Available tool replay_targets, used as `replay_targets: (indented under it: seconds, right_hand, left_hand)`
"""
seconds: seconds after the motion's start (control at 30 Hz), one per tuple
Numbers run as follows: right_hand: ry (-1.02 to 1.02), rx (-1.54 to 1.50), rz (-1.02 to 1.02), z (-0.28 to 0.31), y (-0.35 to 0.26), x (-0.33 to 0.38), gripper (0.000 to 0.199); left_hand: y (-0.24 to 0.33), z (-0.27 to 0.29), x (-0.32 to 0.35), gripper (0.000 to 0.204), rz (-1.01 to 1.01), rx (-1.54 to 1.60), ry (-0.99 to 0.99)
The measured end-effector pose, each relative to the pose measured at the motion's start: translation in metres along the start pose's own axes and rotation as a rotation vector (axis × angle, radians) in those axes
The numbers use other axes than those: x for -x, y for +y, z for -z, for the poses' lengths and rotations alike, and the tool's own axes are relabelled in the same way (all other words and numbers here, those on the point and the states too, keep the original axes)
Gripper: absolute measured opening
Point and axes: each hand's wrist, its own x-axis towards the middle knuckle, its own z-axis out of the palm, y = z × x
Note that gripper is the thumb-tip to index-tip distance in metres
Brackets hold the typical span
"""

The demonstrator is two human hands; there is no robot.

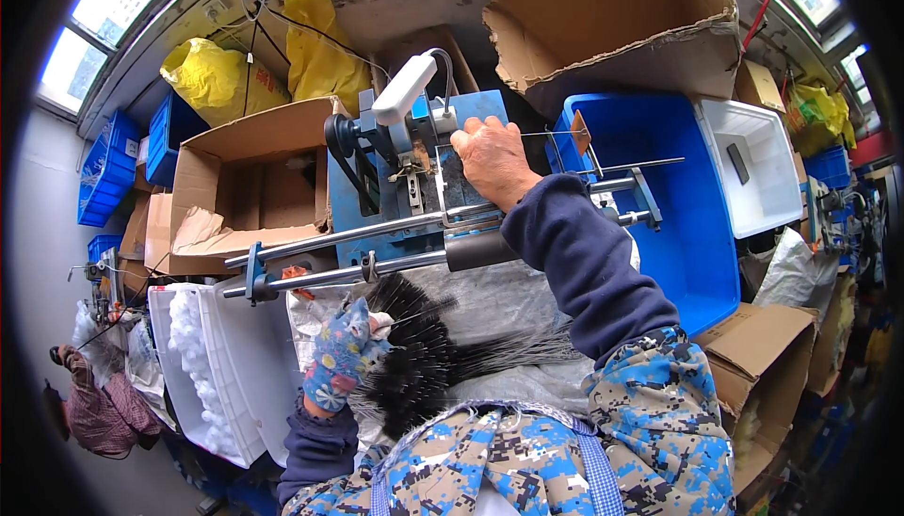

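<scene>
My right hand (494, 160), bare, rests with curled fingers on the blue bench machine (485, 102), right of its white angled housing (405, 90). A thin straight wire (539, 134) runs rightward from beside its knuckles. What those fingers grip is hidden beneath them. My left hand (341, 361), in a flowered glove, is closed at the left edge of a pile of black bristle brushes (410, 356) in front of the machine; what it pinches is too small to make out. The brushes' pale wire stems (518, 354) fan out to the right over a whitish sheet (490, 299).
Two metal rails (395, 224) cross between me and the machine. An open carton (254, 186) stands left, a large blue bin (650, 168) right, with a white tray (753, 168) beyond. A white box (259, 375) with white fluff sits near my left arm.
</scene>
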Motion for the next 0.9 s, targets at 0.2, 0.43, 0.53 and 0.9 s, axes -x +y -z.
replay_targets:
  seconds: [0.2,0.43,0.53,0.9]
  right_hand:
    - [-0.048,-0.069,-0.068,-0.011,0.008,-0.006,0.016]
    - [0.024,0.046,-0.043,0.014,0.015,0.026,0.035]
    - [-0.013,-0.032,-0.073,0.017,0.011,0.041,0.05]
    - [-0.064,-0.102,-0.093,0.001,-0.034,0.031,0.061]
  left_hand:
    - [0.001,-0.002,-0.004,0.026,-0.048,-0.083,-0.013]
    - [0.007,0.015,0.001,0.024,-0.032,-0.082,0.047]
    - [0.003,0.018,0.002,0.024,0.075,0.038,0.036]
    - [0.016,0.008,-0.002,0.017,-0.049,0.002,0.122]
